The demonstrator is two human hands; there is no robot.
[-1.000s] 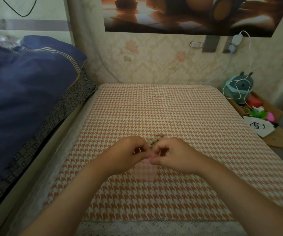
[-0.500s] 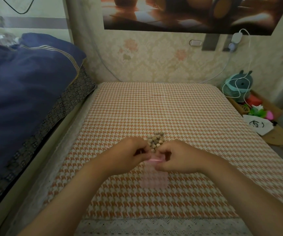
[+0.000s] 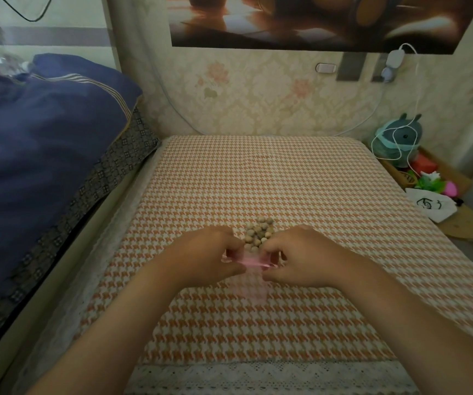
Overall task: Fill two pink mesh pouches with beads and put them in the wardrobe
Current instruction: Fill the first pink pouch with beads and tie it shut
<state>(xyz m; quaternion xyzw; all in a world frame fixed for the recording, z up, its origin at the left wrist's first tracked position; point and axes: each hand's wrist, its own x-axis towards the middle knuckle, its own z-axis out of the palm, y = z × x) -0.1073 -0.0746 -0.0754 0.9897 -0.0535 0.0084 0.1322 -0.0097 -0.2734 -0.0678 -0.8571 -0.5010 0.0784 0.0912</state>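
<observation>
A: What is the biggest thing here, and where does the work lie?

B: The worktop with the orange and white houndstooth cloth (image 3: pixel 301 178) carries everything. Near its front, the left hand (image 3: pixel 204 256) and the right hand (image 3: pixel 305 259) are close together. Each one pinches one side of the mouth of the thin pink see-through mesh pouch (image 3: pixel 251 286), which hangs down flat between them onto the cloth.

A: How will this pouch handle?

B: I think it is very light and soft, without any stiffness, so it collapses if nobody holds it. The best place to take it is the darker pink rim at the top, one side in each hand, to keep the mouth wide.

A: Is something inside it?

B: It looks empty; the cloth pattern shows through it. The small round tan wooden beads (image 3: pixel 259 233) lie in a loose heap just behind the hands. They are smooth and probably roll easily. A second pouch I cannot see.
</observation>
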